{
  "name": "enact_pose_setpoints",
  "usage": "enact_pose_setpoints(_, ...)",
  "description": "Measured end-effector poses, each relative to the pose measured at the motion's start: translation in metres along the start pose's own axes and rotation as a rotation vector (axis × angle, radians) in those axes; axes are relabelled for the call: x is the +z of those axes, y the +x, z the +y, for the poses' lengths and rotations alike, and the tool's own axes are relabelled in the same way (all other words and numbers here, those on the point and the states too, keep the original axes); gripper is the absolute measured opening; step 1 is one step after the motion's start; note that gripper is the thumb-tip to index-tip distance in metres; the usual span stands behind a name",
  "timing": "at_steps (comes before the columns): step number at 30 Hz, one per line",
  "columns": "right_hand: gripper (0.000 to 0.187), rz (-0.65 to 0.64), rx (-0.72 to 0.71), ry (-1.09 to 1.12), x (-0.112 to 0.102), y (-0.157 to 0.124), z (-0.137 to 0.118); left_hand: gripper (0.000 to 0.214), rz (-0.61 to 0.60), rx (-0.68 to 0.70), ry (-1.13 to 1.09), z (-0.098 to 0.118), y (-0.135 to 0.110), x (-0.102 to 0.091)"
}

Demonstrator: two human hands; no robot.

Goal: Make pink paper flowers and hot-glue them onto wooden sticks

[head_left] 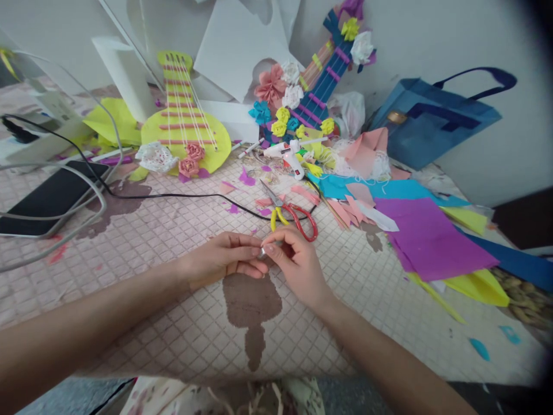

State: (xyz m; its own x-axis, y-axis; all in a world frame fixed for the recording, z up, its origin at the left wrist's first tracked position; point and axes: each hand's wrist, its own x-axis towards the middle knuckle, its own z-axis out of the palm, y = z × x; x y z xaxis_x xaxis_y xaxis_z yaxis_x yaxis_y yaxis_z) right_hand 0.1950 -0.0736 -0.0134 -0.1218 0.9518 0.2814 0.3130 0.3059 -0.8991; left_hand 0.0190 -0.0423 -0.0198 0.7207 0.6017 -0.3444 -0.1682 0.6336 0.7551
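Note:
My left hand (224, 259) and my right hand (298, 265) meet above the checked pink cloth (173, 230). Their fingertips pinch a tiny pale piece (262, 252) between them; it is too small to name. Both hands have their fingers closed in a pinch. Just beyond the hands lie scissors (289, 213) with red and yellow handles, blades pointing away from me. Farther back rests a white glue gun (290, 154). A yellow paper guitar (185, 127) lies at the back left. A blue paper guitar (319, 86) with paper flowers leans on the wall.
Purple paper (427, 236), yellow, blue and pink sheets pile at the right. A blue bag (427, 121) stands against the wall. A black cable (173, 196) crosses the cloth. A dark phone (47, 196) lies at the left under grey cables. Paper scraps are scattered about.

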Motion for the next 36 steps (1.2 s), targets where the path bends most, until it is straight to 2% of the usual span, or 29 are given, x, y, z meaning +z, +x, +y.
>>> enact_pose_setpoints(9,0.008,0.041,-0.033,-0.058,0.007,-0.003,0.004,0.014,0.045,0.013,-0.143,-0.010,0.003,-0.001)
enact_pose_setpoints(21,0.007,0.064,-0.051,-0.066,0.005,-0.004,0.002,0.014,-0.009,0.042,-0.136,-0.006,0.002,0.000)
enact_pose_setpoints(36,0.006,0.054,-0.047,-0.063,0.004,-0.003,0.000,0.012,0.028,0.052,-0.124,-0.011,0.002,0.000)
